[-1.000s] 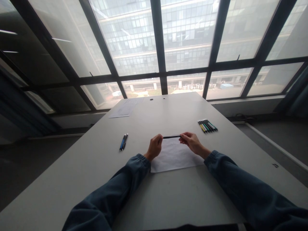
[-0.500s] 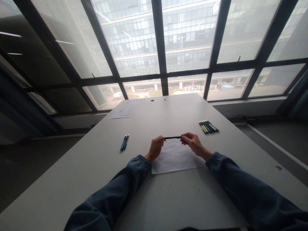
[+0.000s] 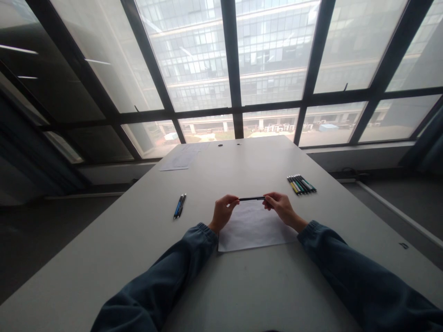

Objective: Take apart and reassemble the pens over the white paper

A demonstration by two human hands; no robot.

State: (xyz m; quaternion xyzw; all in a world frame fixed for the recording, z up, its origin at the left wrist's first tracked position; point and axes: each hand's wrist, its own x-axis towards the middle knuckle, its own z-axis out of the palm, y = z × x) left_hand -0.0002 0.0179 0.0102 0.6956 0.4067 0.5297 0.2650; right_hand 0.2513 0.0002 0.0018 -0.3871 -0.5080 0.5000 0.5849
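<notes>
A slim black pen (image 3: 251, 198) lies level between my two hands, above a white sheet of paper (image 3: 256, 230) on the table. My left hand (image 3: 223, 212) pinches its left end between thumb and fingers. The right end is in the closed fingertips of my right hand (image 3: 279, 207). Fingers cover both tips of the pen. To the left of my left hand rest a blue pen (image 3: 178, 206) and a black pen (image 3: 182, 206), side by side. Beyond my right hand sits a row of several pens (image 3: 302, 184) with yellow, white and green parts.
The long white table (image 3: 138, 258) stretches toward large dark-framed windows. More printed sheets (image 3: 178, 160) lie at its far left. A small round dark object (image 3: 220, 145) is near the far edge, and a small dark mark or fitting (image 3: 403, 246) is at the right.
My left hand's fingers have shifted on the pen's left end, and slightly more of the pen shows between the hands. The whole view has moved a little; the other pens stay put.
</notes>
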